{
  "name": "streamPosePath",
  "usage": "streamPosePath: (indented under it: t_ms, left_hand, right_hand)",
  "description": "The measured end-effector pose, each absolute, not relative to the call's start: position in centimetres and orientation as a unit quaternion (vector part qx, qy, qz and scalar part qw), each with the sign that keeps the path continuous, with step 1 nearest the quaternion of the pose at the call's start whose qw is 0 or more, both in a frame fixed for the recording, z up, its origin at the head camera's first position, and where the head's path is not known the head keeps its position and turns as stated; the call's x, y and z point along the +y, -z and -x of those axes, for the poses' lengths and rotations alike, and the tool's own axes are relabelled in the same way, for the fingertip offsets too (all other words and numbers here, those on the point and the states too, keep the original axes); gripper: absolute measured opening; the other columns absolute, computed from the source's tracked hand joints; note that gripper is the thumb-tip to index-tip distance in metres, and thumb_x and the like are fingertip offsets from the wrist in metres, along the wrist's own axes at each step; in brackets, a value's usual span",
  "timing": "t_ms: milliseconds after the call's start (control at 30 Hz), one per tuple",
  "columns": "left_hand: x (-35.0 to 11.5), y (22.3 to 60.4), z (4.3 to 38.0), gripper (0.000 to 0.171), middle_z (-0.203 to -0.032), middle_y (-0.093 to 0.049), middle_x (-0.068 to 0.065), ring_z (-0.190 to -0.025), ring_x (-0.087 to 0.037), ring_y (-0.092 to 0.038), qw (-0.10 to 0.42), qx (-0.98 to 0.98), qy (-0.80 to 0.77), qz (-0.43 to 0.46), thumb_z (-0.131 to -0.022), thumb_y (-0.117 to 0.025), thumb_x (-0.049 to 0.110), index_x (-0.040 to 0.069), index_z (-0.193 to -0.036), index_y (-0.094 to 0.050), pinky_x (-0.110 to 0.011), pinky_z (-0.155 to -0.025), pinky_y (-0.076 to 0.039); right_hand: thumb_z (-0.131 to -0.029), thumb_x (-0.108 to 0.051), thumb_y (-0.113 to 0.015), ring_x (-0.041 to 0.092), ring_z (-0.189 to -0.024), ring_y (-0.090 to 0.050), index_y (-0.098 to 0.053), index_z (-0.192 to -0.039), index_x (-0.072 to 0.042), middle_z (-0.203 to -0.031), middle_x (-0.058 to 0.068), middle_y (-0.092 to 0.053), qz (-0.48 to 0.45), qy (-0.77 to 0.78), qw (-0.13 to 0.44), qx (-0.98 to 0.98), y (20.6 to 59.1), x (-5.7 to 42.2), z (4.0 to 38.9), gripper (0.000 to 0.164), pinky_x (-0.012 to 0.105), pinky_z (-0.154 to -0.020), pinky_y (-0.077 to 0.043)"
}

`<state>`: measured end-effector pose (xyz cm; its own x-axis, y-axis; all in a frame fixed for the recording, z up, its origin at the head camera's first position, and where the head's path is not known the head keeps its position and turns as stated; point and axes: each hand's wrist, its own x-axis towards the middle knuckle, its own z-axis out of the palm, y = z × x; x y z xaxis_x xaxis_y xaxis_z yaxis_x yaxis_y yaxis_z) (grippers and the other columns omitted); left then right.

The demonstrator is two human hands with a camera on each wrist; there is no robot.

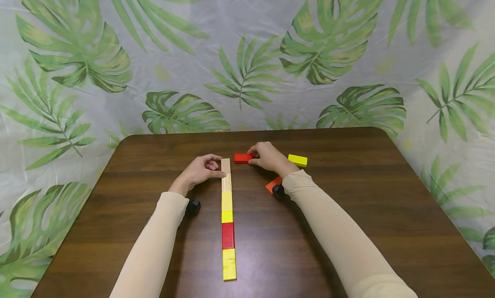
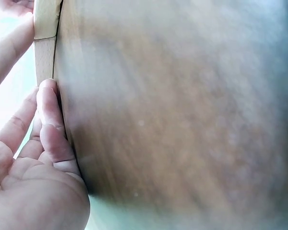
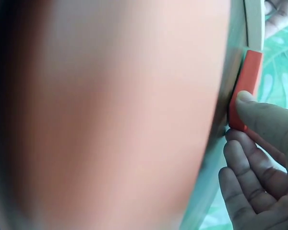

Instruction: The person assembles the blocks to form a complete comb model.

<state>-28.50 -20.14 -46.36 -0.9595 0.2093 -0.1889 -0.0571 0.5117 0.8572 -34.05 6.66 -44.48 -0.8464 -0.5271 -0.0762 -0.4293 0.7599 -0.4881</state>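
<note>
A straight row of several blocks runs away from the near side of the table. At its far end are two plain wooden blocks, the farthest one (image 1: 226,165) beside my left hand (image 1: 199,171). The thumb and index finger of that hand touch this end of the row, while its other fingers bend inward. Just right of the row's end, my right hand (image 1: 267,155) pinches a red block (image 1: 242,158) between thumb and fingers. In the right wrist view the thumb presses on the near part of the red block (image 3: 249,72), which lies low over the tabletop.
The row's nearer part holds a long yellow block (image 1: 227,201), a red block (image 1: 228,236) and a yellow block (image 1: 230,270). Behind my right wrist lies a loose yellow block (image 1: 297,161). An orange block (image 1: 273,185) is partly hidden by the wrist camera. Leaf-patterned cloth surrounds the brown table (image 1: 348,203).
</note>
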Motion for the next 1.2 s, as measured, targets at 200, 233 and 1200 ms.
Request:
streamPosePath:
  t_ms: [200, 233, 1200]
  left_hand:
    - [-20.1, 46.3, 28.5, 0.059, -0.104, -0.059, -0.002, -0.099, -0.020, -0.053, 0.135, 0.859, -0.492, -0.044, -0.090, -0.089, 0.017, 0.006, -0.142, -0.064, -0.030, -0.089, -0.047]
    - [-20.0, 46.3, 28.5, 0.059, -0.104, -0.059, -0.002, -0.099, -0.020, -0.053, 0.136, 0.858, -0.493, -0.044, -0.090, -0.089, 0.017, 0.006, -0.142, -0.064, -0.030, -0.089, -0.047]
    - [-20.0, 46.4, 28.5, 0.059, -0.106, -0.060, -0.004, -0.101, -0.022, -0.054, 0.138, 0.861, -0.488, -0.041, -0.091, -0.088, 0.021, 0.007, -0.143, -0.064, -0.030, -0.089, -0.046]
  right_hand:
    - [-0.102, -0.017, -0.076, 0.028, -0.117, -0.070, -0.073, -0.135, -0.002, -0.130, 0.015, -0.074, 0.253, 0.235, 0.106, 0.932, 44.4, 6.3, 33.9, 0.037, 0.041, -0.105, -0.057]
    - [-0.102, -0.017, -0.076, 0.028, -0.117, -0.070, -0.073, -0.135, -0.002, -0.130, 0.015, -0.074, 0.252, 0.235, 0.105, 0.933, 44.4, 6.2, 33.9, 0.037, 0.041, -0.105, -0.057]
    - [-0.102, -0.016, -0.076, 0.029, -0.120, -0.070, -0.072, -0.138, -0.002, -0.132, 0.016, -0.074, 0.260, 0.219, 0.105, 0.934, 44.3, 5.5, 33.5, 0.039, 0.038, -0.107, -0.057]
